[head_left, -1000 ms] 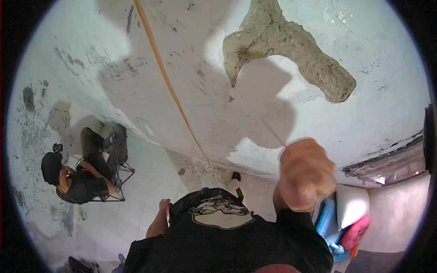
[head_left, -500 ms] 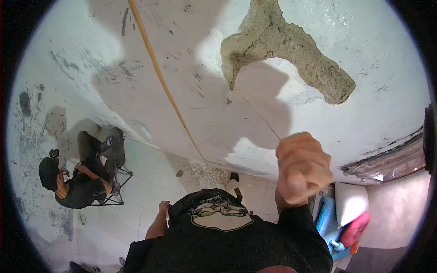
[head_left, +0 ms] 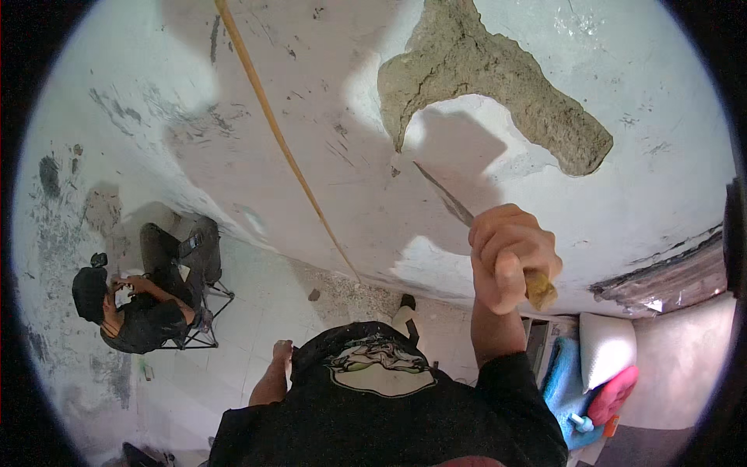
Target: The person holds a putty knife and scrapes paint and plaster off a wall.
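Note:
My right hand (head_left: 506,257) is closed around the yellowish handle of a flat-bladed hand tool (head_left: 443,193). Its thin grey metal blade points up and left at the wall and narrows to a tip; whether it is a knife or a trowel I cannot tell. The tip ends just below a rough patch of bare grey-brown render (head_left: 467,66) in the whitish wall (head_left: 327,187), and whether it touches is unclear. My left hand (head_left: 282,354) hangs low beside my body, its fingers mostly hidden.
A long tan pole (head_left: 272,124) slants down the wall to crumbled debris (head_left: 342,300) on the floor. A person (head_left: 132,311) sits on a folding stool at the left. At the lower right lie a white cushion (head_left: 607,350), a blue cloth (head_left: 566,373) and a red cushion (head_left: 613,395).
My right hand has turned, so the blade shows broader rather than edge-on and the yellowish handle end is visible. The hand has risen slightly. The seated person's hands have shifted.

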`<state>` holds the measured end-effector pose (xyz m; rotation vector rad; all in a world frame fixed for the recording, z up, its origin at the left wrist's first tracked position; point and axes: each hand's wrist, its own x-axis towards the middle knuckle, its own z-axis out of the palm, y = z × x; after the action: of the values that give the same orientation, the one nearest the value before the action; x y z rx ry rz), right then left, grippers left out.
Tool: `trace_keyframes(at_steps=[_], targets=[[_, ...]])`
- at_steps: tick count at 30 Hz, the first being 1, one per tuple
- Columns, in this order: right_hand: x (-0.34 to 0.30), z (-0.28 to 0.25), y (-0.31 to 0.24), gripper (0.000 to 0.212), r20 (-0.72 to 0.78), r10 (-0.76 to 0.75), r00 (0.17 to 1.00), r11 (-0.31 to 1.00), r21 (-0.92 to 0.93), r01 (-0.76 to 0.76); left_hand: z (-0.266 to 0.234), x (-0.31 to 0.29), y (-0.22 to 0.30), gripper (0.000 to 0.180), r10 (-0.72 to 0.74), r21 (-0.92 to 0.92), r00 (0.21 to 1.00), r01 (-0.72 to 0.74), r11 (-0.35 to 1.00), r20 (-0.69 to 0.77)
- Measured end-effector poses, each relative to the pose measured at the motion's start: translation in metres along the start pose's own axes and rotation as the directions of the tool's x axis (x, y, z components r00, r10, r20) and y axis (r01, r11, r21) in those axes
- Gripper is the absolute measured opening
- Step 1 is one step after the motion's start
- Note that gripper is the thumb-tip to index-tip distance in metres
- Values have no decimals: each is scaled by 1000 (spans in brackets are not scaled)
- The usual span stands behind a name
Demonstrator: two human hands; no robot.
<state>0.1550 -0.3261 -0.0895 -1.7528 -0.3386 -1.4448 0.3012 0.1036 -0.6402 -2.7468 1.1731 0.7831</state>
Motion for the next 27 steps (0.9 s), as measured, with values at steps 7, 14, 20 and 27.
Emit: trace_keyframes(at_steps=[7,14,20,27], targets=[[5,-16,-21,19,-81,-165,983,986,-12,165,-9,-8,16,12,-14,-137,997,23,990,71],[0,-12,-16,27,-69,-126,990,979,153,135,-20,-18,18,16,-42,-154,993,58,986,107],[-16,13,18,31,-140,-100,985,915,-401,36,-22,-28,26,19,-327,-695,905,419,584,272],[-9,5,5,31,-141,-58,988,987,-156,35,-26,-12,35,32,-450,-890,798,456,17,400]])
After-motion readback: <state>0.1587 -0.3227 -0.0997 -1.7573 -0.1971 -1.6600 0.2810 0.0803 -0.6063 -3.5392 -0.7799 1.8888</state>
